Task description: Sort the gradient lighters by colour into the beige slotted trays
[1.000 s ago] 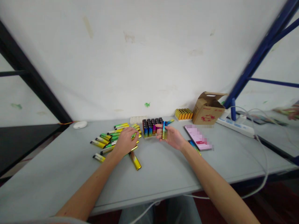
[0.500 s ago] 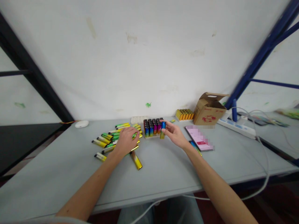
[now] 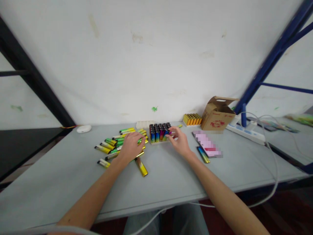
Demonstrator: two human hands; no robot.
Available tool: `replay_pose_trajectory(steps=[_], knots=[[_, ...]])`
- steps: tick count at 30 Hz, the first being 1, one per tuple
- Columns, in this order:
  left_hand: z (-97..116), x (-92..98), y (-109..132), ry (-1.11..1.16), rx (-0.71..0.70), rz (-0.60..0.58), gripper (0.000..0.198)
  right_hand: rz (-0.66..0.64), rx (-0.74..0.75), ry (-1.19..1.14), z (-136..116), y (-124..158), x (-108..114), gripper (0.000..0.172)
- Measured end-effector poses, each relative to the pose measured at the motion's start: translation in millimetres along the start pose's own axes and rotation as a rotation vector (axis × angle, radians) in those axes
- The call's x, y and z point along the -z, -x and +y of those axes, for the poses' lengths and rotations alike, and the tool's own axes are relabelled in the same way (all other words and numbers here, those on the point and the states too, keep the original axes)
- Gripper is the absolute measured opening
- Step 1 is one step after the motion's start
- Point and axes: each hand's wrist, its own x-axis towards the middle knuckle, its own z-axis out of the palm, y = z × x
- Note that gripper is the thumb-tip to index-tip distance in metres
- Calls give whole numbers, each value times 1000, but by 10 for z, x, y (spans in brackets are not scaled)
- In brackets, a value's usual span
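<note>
My right hand (image 3: 179, 141) reaches to the front right corner of a tray of upright lighters (image 3: 158, 132). Its fingertips are pinched on a blue lighter (image 3: 168, 132) standing in the tray. My left hand (image 3: 132, 147) lies on a loose pile of green and yellow lighters (image 3: 114, 143), fingers curled down over one of them. A single gold lighter (image 3: 141, 166) lies just in front of that hand.
A phone (image 3: 207, 143) lies right of my right hand, with a blue-gold lighter (image 3: 203, 154) beside it. Behind stand a brown cardboard box (image 3: 218, 113), a tray of orange lighters (image 3: 192, 119), a white empty tray (image 3: 144, 124) and a power strip (image 3: 246, 132) with cables. A white mouse-like object (image 3: 83, 129) sits far left.
My right hand carried the blue lighter from in front of the tray down into its front right corner. My left hand stayed on the pile.
</note>
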Motion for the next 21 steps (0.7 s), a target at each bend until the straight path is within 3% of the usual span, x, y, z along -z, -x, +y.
replay_pose_trajectory(steps=[9,13,21], knots=[[-23,-30,4,-16,21,-34,25,-92,62,29,112,15,-96,22],[-18,-32,6,-6,22,-31,24,-61,105,138,119,4,-81,22],[-39,-48,13,8,8,-9,22,-88,49,167,101,-28,-14,22]])
